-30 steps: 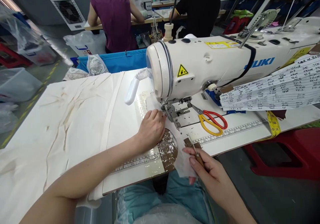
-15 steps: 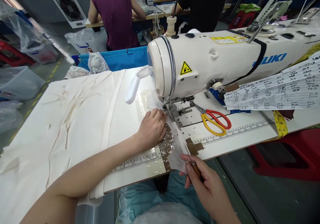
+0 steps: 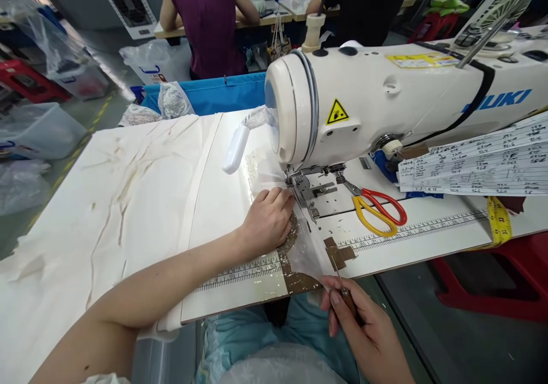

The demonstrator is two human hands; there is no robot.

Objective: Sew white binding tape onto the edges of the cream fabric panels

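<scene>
My left hand (image 3: 269, 218) is closed, its fingers bunched and pressed down on sheer white fabric (image 3: 309, 254) just in front of the sewing machine's presser foot (image 3: 295, 181). The fabric runs from the foot, past my left fingers, towards the table's front edge. There my right hand (image 3: 357, 321) pinches its near end between the fingertips. The same hand grips an awl (image 3: 349, 299) by its wooden handle, with the thin metal point sticking up and away from me. What lies under my left fingertips is hidden.
Scissors (image 3: 379, 210) with red and yellow handles lie right of the foot. Handwritten sheets (image 3: 475, 161) lean by the machine (image 3: 359, 98). A yellow tape measure (image 3: 499, 221) hangs over the edge. Cream cloth (image 3: 141, 184) covers the table's left side. Two people sit beyond.
The view has shifted slightly, so the machine and table appear further right. The fabric between my hands is now drawn straighter towards my right fingers. My left hand keeps almost the same place.
</scene>
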